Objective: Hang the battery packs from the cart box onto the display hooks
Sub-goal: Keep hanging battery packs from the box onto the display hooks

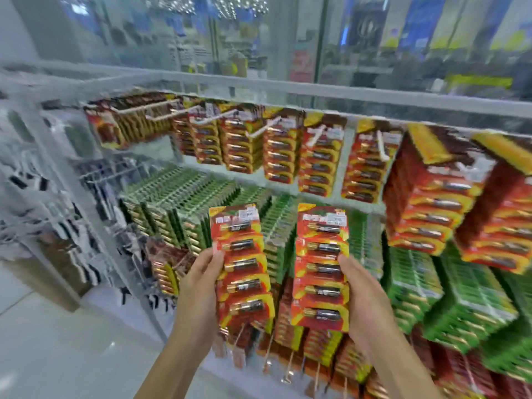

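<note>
Across the whole width of the view stood the display rack (288, 92), its grey top rail running from left to right and its face packed with hanging goods. The top row carried red battery packs (316, 162) on white display hooks (264, 126), the hooks' tips jutting out past the cards on the left while the two stacks at far right bulged well forward. Below them hung a dense row of green battery packs (449, 286), and lower still more red cards (blurred, hard to read). The open room lay to the left, where pale floor (57, 341) spread past the rack's slanted end post (115, 226), and in front of the rack where both arms reached up.

The left hand (201, 286) gripped the left battery pack (243, 269) by its left edge, thumb over the front, the card upright and slightly tilted. The right hand (359, 295) held the right battery pack (321, 266) by its right edge in the same way. The two cards stood side by side with a narrow gap between them, held in front of the green row and below the top hooks, neither one on a hook.
</note>
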The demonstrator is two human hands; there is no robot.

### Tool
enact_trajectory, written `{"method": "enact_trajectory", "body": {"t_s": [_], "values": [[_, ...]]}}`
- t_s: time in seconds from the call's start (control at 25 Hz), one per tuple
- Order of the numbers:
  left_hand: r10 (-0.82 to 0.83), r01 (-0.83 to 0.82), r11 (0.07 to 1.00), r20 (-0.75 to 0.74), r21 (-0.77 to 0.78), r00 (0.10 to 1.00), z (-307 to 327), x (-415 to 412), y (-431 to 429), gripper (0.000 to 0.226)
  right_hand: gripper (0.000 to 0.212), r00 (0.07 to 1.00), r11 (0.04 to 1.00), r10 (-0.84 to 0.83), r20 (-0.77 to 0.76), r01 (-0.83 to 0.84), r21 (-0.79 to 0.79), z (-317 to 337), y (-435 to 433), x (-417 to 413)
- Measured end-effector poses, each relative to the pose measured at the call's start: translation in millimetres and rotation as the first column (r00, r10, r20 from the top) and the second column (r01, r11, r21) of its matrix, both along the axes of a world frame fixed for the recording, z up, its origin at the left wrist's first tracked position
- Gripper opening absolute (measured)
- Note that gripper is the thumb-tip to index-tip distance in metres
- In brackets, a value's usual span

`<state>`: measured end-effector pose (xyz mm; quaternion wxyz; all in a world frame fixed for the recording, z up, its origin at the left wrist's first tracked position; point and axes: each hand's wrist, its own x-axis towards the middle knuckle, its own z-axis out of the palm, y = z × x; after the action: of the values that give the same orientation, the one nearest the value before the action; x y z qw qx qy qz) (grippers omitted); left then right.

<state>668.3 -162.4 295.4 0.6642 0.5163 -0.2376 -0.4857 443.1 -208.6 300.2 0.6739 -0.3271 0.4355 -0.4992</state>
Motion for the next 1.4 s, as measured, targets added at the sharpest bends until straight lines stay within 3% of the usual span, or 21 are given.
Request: {"method": "enact_trajectory", "body": {"t_s": [0.08, 0.12, 0.28, 0.56, 0.72, 0.92, 1.28, 1.4], "values": [[0.024, -0.024, 1.0, -0.029, -0.006, 0.999, 7.2, 14.2, -15.8, 0.024, 0.072, 0.999, 1.0, -0.003, 0.046, 0.003, 0.019, 5.7, -23.0, 14.1], [0.031, -0.031, 0.999, -0.033, -0.006, 0.999, 9.6, 19.8, -21.0, 0.027, 0.076, 0.998, 1.0, -0.002, 0.069, 0.0, 0.022, 8.6, -30.4, 19.7], [0.033, -0.035, 0.999, -0.042, -0.032, 0.999, 24.4, 48.7, -43.2, 0.03, 0.05, 0.991, 0.999, 0.036, 0.128, -0.037, 0.01, 15.7, -59.9, 37.9], [0.1, -0.095, 0.988, 0.039, -0.121, 0.994, 54.2, 129.7, -76.9, 0.03, 0.066, 0.99, 0.999, -0.03, 0.138, 0.023, 0.048, 16.1, -84.4, 104.6], [0.144, -0.125, 0.978, 0.108, -0.165, 0.984, 69.0, 176.2, -90.9, 0.029, 0.063, 0.99, 0.998, -0.047, 0.13, 0.041, 0.05, 23.9, -93.6, 149.8], [0.215, -0.177, 0.958, 0.153, -0.226, 0.965, 88.4, 232.5, -109.0, 0.028, 0.109, 0.988, 0.992, -0.096, 0.117, 0.085, 0.095, 14.0, -96.6, 194.9], [0.211, -0.173, 0.964, 0.188, -0.201, 0.959, 91.8, 293.8, -137.1, 0.024, 0.054, 0.987, 0.994, -0.106, 0.121, 0.104, 0.019, 16.7, -94.0, 231.7], [0.161, -0.117, 0.972, 0.216, -0.205, 0.963, 93.3, 299.2, -141.1, 0.027, 0.057, 0.986, 0.994, -0.102, 0.134, 0.094, 0.06, 17.6, -92.1, 240.1]]}}
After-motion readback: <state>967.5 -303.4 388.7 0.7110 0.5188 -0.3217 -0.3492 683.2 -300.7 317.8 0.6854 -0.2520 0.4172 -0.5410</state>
